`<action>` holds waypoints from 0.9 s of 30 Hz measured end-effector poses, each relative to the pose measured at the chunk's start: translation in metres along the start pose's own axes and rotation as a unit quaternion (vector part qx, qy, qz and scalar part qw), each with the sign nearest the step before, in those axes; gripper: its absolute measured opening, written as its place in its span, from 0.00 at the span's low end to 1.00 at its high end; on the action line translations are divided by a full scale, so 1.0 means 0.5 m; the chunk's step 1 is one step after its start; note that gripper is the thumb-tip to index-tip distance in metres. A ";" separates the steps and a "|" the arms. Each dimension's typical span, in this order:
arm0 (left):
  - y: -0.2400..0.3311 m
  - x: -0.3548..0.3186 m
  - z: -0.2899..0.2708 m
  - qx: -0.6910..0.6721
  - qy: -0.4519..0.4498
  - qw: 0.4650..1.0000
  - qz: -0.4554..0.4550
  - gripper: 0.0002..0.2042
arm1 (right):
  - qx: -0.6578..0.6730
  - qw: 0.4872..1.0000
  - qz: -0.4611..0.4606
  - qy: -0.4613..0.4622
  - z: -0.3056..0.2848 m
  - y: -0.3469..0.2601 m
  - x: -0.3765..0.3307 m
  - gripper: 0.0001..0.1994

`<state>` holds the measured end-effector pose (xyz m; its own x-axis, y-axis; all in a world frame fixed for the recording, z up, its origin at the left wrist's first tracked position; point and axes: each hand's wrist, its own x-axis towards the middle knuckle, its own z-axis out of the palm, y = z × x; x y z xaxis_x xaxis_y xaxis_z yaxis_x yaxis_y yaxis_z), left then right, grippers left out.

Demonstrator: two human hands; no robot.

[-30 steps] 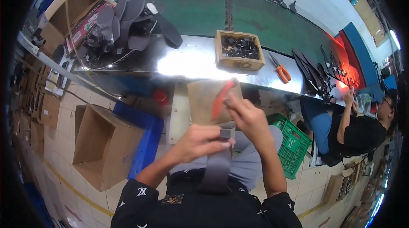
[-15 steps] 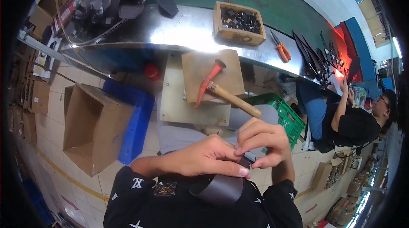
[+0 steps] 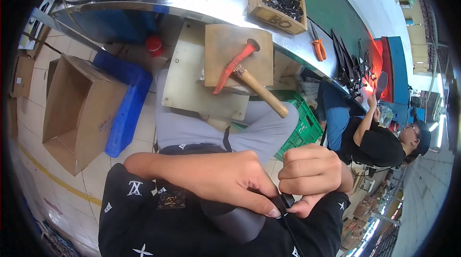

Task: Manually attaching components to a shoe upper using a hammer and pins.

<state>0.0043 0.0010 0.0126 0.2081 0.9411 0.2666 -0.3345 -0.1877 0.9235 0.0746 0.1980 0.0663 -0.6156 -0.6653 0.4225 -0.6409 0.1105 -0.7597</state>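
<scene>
Close to my chest, my left hand [image 3: 230, 177] grips a dark, smooth, curved strap-like piece [image 3: 237, 223], its thumb pressed along the narrow end. My right hand [image 3: 309, 175] is curled, thumb and fingers pinching a small dark clip-like part [image 3: 288, 200] at that same end. The fingers hide much of where the two parts meet, so I cannot tell how they join. Beyond my hands, a hammer [image 3: 260, 90] with a red head and wooden handle lies across a tan block [image 3: 221, 41]. Neither hand touches it.
A wooden box [image 3: 276, 20] of small black parts stands on the metal bench, with orange-handled pliers [image 3: 318, 49] beside it. A cardboard box [image 3: 72, 108] and a blue bin [image 3: 125, 127] are at left. A green crate [image 3: 307, 122] and a seated co-worker [image 3: 379, 141] are at right.
The view has shifted, so bench and hammer sit higher in the picture. Both hands are lower, nearer my chest. My right fingers have curled tighter around the small part.
</scene>
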 end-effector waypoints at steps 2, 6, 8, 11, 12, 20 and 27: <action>0.002 -0.007 -0.002 0.026 0.015 0.999 -0.013 0.12 | -0.012 1.000 0.004 -0.016 -0.003 0.005 0.002 0.20; -0.007 -0.022 -0.002 0.041 0.059 0.997 0.007 0.13 | 0.016 0.999 0.022 -0.040 0.000 0.020 0.011 0.13; -0.011 -0.017 -0.003 0.014 0.041 0.999 -0.008 0.13 | 0.053 0.998 0.015 -0.036 0.012 0.031 0.008 0.13; -0.020 -0.014 0.003 0.023 0.036 0.999 0.028 0.13 | 0.062 0.996 -0.001 -0.069 0.012 0.031 0.005 0.13; -0.023 -0.012 0.006 0.021 0.038 0.999 0.027 0.13 | 0.065 0.995 -0.001 -0.070 0.013 0.032 0.005 0.13; -0.031 -0.015 0.016 0.008 0.039 0.998 0.053 0.12 | 0.120 0.991 -0.039 -0.036 0.032 0.047 0.005 0.15; -0.036 -0.024 0.027 -0.067 0.146 0.986 -0.046 0.11 | 0.113 0.990 0.040 -0.072 -0.003 0.093 -0.017 0.17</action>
<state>0.0200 -0.0107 -0.0035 -0.0238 0.9969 0.0757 -0.4483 -0.0783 0.8905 0.0495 0.2099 0.0281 -0.5780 -0.7614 0.2934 -0.4637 0.0107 -0.8859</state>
